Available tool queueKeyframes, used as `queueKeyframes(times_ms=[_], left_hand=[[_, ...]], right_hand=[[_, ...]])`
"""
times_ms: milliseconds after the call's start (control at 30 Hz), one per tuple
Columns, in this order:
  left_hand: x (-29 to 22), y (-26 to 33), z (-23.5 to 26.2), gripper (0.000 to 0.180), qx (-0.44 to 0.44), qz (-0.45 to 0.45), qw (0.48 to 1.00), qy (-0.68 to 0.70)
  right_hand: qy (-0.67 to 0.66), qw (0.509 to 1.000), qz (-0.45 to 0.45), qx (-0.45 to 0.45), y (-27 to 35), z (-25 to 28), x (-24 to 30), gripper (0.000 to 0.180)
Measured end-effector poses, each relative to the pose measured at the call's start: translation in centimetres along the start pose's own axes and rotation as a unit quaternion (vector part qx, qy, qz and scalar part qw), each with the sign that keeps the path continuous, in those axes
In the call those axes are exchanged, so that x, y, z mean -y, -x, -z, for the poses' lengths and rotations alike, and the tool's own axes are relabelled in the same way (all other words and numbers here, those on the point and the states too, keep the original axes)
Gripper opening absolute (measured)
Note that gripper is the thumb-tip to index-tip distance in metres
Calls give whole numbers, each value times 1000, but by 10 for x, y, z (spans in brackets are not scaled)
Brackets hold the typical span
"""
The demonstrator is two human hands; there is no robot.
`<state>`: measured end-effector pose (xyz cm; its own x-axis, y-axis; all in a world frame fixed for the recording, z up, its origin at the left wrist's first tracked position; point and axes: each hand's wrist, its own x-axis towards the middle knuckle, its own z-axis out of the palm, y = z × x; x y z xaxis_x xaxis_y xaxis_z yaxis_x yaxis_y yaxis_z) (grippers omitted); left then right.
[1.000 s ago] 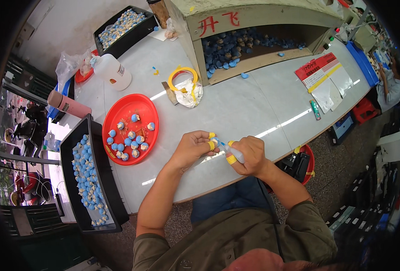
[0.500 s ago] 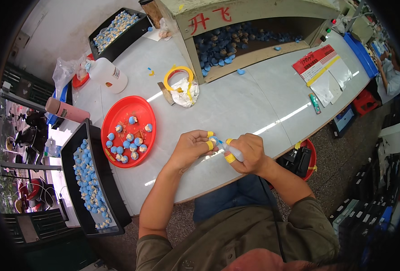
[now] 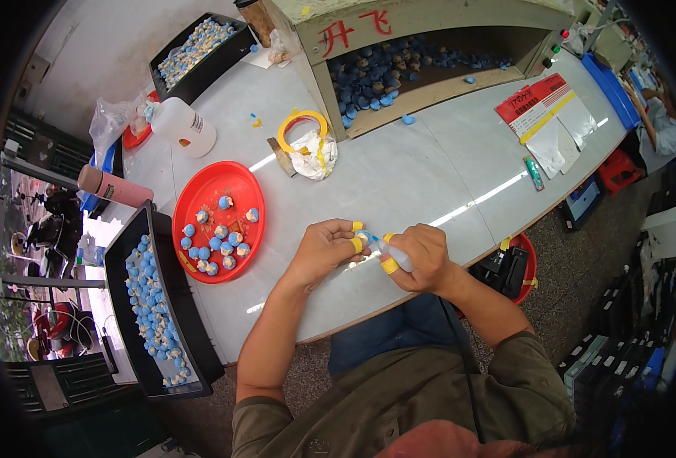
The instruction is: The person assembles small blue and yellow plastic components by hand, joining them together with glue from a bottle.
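Note:
My left hand (image 3: 329,250) pinches a small rounded blue-and-cream piece (image 3: 362,237) between thumb and forefinger, just above the table. In my right hand (image 3: 422,256) is a small translucent squeeze bottle (image 3: 400,259), its thin blue tip (image 3: 375,240) pointing at the piece. The tip is right at the piece; whether they touch I cannot tell. Yellow tape wraps several of my fingertips. To the left of my hands, a round red plate (image 3: 239,180) carries several similar blue-and-cream pieces. Beside it stands a black tray (image 3: 194,340) with many more, spread on its floor.
Behind, a beige open-fronted box (image 3: 445,17) holds a heap of blue pieces. A yellow tape roll (image 3: 284,137), white jug (image 3: 189,131), pink bottle (image 3: 120,189) and another black tray (image 3: 233,50) lie leftward. Red-and-white packets (image 3: 532,99) and a green tube (image 3: 534,173) are rightward.
Hardly anything differs. The whole view has shifted very slightly, and both hands keep the same hold on the piece and the squeeze bottle.

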<state>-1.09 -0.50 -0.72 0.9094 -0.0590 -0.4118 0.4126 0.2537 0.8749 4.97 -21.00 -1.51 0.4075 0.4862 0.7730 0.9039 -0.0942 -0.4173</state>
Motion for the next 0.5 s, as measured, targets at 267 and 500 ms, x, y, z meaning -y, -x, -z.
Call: queueKeyframes(times_ms=[267, 500], left_hand=[[-4, 1, -2, 30, -10, 12, 1000, -4], [-6, 2, -4, 36, -7, 10, 1000, 5]], right_hand=[[-11, 1000, 5, -5, 0, 3, 1, 20], [-10, 1000, -4, -2, -3, 2, 1, 25]])
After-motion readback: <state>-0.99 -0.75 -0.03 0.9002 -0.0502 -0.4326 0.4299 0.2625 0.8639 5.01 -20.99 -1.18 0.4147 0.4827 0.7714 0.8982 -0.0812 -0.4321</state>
